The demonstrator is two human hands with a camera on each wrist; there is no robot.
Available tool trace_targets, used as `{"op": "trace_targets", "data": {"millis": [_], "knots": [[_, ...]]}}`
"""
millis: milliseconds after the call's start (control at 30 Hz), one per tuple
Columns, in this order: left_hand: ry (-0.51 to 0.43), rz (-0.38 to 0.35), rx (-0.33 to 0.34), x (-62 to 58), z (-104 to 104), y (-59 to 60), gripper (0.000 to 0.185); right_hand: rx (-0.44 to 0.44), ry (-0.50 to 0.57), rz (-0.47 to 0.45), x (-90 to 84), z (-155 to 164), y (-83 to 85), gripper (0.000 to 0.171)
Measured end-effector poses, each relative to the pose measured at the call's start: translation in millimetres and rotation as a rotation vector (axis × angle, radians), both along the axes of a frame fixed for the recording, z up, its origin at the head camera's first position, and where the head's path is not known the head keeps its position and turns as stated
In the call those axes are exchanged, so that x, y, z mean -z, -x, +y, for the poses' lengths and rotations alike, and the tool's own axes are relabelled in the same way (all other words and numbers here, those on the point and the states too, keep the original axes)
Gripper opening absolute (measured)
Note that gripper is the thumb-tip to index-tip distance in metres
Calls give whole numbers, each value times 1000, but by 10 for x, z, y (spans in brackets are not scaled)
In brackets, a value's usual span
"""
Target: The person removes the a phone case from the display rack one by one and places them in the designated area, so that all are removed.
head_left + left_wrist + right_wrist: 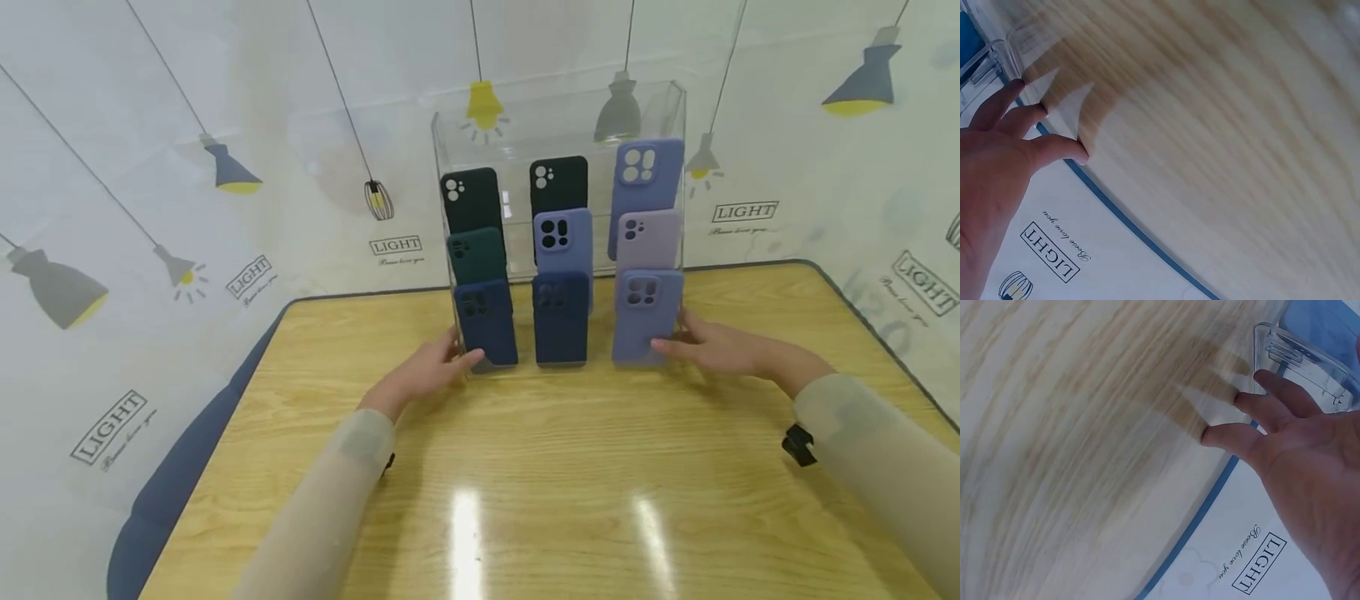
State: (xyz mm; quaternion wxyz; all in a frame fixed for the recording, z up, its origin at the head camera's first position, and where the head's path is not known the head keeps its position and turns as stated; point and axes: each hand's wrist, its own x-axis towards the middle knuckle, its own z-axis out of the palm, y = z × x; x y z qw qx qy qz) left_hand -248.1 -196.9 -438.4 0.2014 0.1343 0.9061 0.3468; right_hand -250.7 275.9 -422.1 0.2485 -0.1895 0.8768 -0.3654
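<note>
A clear acrylic display stand (678, 112) stands upright at the table's back edge, with phone cases in three columns. On the left are a black case (472, 196), a dark green case (480, 254) and a navy case (491, 329). The middle column has a black case (566, 187), a blue-violet case (576, 246) and a navy case (561, 337). To the right are two periwinkle cases around a pale lilac case (660, 246). My left hand (429, 367) grips the stand's lower left corner, thumb in front. My right hand (716, 346) holds the lower right corner, thumb over the front periwinkle case (636, 333).
The wooden table (555, 467) reaches toward me in front of the stand. Behind it hangs a wall covering (315, 225) printed with lamps. Dark blue edging (187, 442) runs along the left side. A small black object (798, 446) shows beneath the right sleeve.
</note>
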Motion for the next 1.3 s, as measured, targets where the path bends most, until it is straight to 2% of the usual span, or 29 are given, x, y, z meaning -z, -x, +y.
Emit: {"op": "trace_targets", "data": {"millis": [233, 600, 767, 900, 1200, 1300], "knots": [[26, -15, -28, -41, 31, 76, 108, 17, -2, -7, -28, 25, 29, 97], [84, -21, 6, -186, -39, 98, 109, 11, 3, -101, -126, -29, 66, 98], [78, -30, 26, -145, -53, 125, 109, 22, 14, -126, -91, -18, 36, 99], [88, -71, 33, -101, -39, 144, 110, 28, 18, -143, -30, 0, -4, 99], [105, -87, 37, -147, -7, 161, 111, 55, 2, -135, -24, 20, -27, 100], [106, -78, 27, -143, -3, 174, 110, 49, 16, -58, -4, 21, 8, 98]]}}
